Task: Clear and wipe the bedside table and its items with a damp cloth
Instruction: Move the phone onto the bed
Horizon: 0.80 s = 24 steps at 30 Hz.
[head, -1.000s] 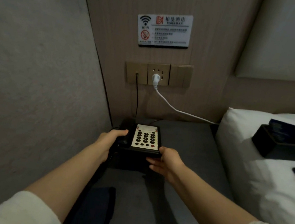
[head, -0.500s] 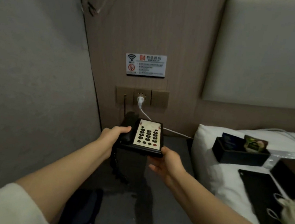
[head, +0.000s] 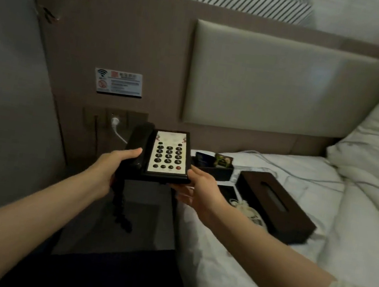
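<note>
Telephone (head: 166, 156) held aloft: left hand (head: 113, 165) curled round handset side; right hand (head: 198, 188) apparently cupping base underneath.

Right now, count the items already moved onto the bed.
4, perhaps more hidden. A small black tray of packets sits nearest the headboard, a dark tissue box toward the pillows, a flat black pad between them, and a drawstring pouch on it.

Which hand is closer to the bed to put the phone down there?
Right. The right hand supports the phone on its bed side, beside the tissue box. The left hand holds the handset side, toward the wall.
</note>
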Available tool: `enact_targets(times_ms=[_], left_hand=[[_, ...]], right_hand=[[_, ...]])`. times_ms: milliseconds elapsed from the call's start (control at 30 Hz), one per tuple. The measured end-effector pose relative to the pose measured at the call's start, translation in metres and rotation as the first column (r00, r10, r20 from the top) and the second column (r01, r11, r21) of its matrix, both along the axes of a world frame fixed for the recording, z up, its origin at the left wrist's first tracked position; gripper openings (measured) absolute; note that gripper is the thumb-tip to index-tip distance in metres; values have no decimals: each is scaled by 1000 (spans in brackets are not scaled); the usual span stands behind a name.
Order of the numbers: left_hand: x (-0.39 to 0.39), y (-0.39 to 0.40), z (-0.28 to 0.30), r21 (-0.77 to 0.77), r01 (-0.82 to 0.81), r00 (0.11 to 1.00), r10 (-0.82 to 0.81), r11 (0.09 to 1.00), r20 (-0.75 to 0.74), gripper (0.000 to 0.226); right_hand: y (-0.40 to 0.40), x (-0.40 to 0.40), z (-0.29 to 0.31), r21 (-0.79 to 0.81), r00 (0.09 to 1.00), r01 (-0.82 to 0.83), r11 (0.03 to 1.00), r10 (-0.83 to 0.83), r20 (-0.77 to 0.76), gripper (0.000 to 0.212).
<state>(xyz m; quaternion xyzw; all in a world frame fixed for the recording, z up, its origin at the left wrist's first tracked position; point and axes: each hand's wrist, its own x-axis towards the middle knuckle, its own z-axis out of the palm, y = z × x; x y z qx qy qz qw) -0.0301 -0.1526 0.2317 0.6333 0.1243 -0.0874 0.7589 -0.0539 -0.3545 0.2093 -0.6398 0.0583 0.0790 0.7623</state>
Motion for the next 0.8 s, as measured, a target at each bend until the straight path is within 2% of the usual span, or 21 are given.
enact_targets(times_ms=[133,333,467,533,667,800], left_hand=[[-51,-45,-15,-21,57,998,-57,998,2,33],[-112,-98,-22,-30,132,991,-132,991,27,37],[-146,-134,-33,-9,139,990,-139,990,18,56],[-161,-151,-42,-52,166,986,-166,985,-5,57],[-185,-181,-65,-165,196,969,-217,967,-118,55],[-202,-199,-90,-251,199,936,-259,947,-237,56]], right_hand=[[-52,-52,-3,-37,999,13,999,-15,-35,31],[-122,-112,-3,-132,997,-12,991,2,-79,29],[-173,-147,-3,-189,985,-79,979,48,-166,30],[-197,-159,-1,-213,971,-133,968,84,-224,32],[-234,-171,6,-328,921,-283,901,159,-356,34],[-251,-173,0,-442,847,-421,792,169,-504,30]])
